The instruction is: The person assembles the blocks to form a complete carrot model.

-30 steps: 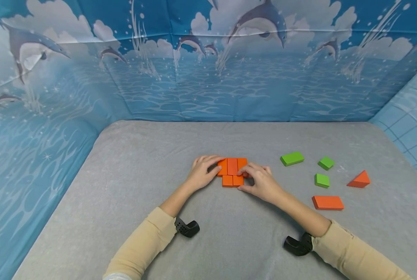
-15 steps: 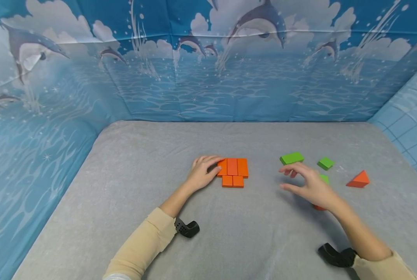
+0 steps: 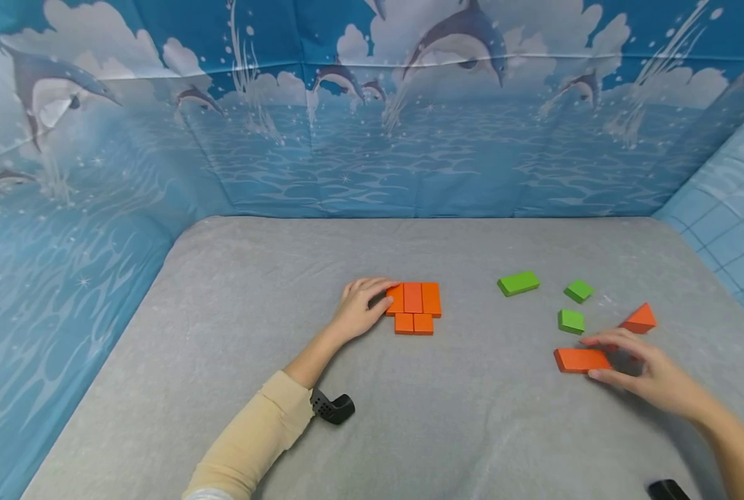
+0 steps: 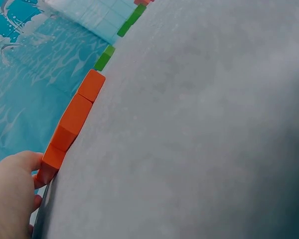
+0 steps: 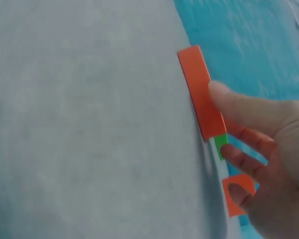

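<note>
Your right hand [image 3: 653, 371] is staying spread, thumb and fingers apart, around the right end of a long orange block [image 3: 577, 360] lying flat on the grey cloth [image 3: 422, 423]; whether they are touching it, I cannot tell. Your left hand [image 3: 354, 312] is resting, unclenched, against the left edge of five abutting orange blocks [image 3: 412, 298]. Three green blocks [image 3: 518, 283] are lying farther back.

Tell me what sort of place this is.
Likely a curtained-off play or recording spot: dolphin-printed sheeting lines the back and sides of a grey cloth-covered surface, where orange blocks and green blocks lie.
</note>
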`<control>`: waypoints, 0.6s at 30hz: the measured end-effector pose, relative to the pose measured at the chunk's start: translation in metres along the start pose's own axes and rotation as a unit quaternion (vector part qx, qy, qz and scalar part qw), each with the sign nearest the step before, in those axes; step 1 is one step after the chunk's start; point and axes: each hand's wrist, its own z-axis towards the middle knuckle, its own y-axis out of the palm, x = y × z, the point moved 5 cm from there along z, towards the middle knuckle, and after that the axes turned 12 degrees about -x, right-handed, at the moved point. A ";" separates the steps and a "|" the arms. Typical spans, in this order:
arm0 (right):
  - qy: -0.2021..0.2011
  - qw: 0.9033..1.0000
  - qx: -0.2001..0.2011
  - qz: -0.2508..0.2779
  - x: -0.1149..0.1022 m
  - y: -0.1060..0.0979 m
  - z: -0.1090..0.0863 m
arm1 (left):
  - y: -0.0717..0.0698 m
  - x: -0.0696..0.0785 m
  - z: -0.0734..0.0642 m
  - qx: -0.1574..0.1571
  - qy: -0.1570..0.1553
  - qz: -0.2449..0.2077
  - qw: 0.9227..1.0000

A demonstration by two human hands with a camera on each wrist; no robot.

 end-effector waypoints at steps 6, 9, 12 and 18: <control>0.036 0.999 0.001 0.004 0.019 0.001 -0.009 | 0.000 0.000 0.000 0.000 0.001 0.003 1.000; 0.051 0.999 0.005 0.003 0.023 0.002 -0.011 | 0.000 0.001 0.000 0.001 0.001 0.003 1.000; 0.058 0.998 0.009 0.005 0.026 0.002 -0.011 | -0.001 0.000 0.000 0.003 0.002 0.002 1.000; 0.050 0.999 0.009 0.008 0.025 0.002 -0.011 | 0.000 -0.001 0.000 0.003 0.003 0.003 1.000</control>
